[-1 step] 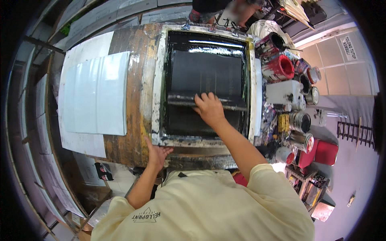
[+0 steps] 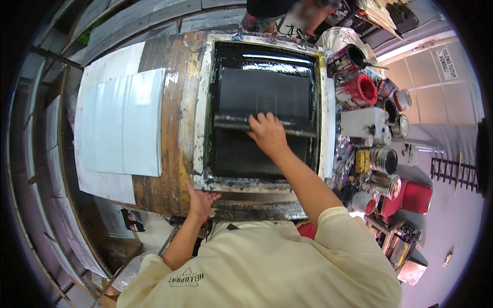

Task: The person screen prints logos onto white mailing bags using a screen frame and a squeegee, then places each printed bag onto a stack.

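A screen-printing frame with pale, ink-stained edges lies on the table before me. Its dark mesh is coated with black ink, glossy along the far side, and a faint pattern shows in the middle. My right hand grips a long squeegee, which spans most of the mesh from left to right; its blade is hidden. Beside the frame's near left corner is my left hand, palm up with thumb and fingers apart, holding nothing. I cannot tell whether its fingertips touch the frame.
White sheets lie stacked on the wooden table at left. Along the right stand ink cans, including a red one, and a white jerrycan. Clamps line the frame's far edge. Another person is at the back.
The squeegee and my right hand have shifted slightly away from me across the mesh. My left hand stays at the frame's near left corner.
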Demonstrator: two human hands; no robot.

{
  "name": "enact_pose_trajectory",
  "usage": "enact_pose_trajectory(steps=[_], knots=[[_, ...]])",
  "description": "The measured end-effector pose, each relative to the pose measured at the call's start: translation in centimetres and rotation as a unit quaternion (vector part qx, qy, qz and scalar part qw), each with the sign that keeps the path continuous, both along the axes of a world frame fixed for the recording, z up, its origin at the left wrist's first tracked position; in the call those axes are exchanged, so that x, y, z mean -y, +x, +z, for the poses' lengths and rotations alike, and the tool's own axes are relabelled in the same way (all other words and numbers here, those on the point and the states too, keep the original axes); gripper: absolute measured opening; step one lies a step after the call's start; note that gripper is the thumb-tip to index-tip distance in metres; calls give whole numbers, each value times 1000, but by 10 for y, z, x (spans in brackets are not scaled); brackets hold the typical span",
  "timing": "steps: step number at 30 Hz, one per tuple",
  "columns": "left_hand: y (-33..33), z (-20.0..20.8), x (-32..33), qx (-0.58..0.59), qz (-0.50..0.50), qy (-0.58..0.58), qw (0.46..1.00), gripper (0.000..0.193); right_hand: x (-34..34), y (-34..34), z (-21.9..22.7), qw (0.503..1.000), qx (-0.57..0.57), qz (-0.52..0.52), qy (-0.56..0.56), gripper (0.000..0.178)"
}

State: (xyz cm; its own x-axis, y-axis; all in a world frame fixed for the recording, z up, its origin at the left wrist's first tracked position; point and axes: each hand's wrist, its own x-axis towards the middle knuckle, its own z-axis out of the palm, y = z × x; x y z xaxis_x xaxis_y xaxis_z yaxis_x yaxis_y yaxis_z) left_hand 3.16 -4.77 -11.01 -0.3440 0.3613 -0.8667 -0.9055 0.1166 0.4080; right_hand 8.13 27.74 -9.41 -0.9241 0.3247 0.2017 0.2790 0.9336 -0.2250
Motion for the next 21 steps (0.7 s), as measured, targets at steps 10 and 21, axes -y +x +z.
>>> enact_pose_trajectory(steps=[10,21], knots=[[10,32,-13,-97,18,19,995,125,-195,-148,24,994,93,55,-18,41],[10,27,23,-115,-25,69,991,115,-94,-76,14,1000,0,2,29,33]])
